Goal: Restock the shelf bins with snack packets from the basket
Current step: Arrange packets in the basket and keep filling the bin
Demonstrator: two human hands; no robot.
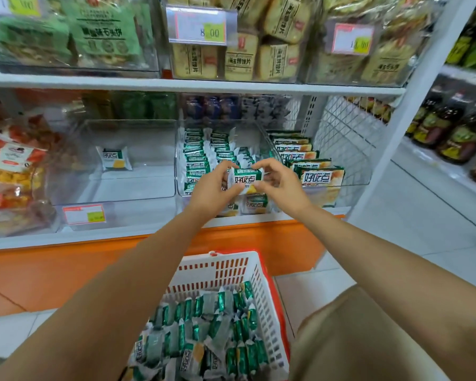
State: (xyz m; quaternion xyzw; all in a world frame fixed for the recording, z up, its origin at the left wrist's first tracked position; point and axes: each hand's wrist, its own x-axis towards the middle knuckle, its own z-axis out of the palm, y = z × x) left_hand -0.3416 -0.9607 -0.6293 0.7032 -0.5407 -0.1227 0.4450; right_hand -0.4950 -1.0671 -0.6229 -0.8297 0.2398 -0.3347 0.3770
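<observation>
At nine o'clock of the hands, a clear bin (138,188) holds one lone packet (113,158). The left hand (212,188) pinches one end of a snack packet (246,176) with curled fingers (225,165). The right hand (280,184) pinches the other end, holding it over the front of the middle bin (248,136), whose packets stand in rows. At six o'clock the basket (217,270) is still well stocked. This looks like the placing step; next the packet needs standing upright in a row.

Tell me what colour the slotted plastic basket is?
The basket is white with a red rim; head view shows it.
</observation>
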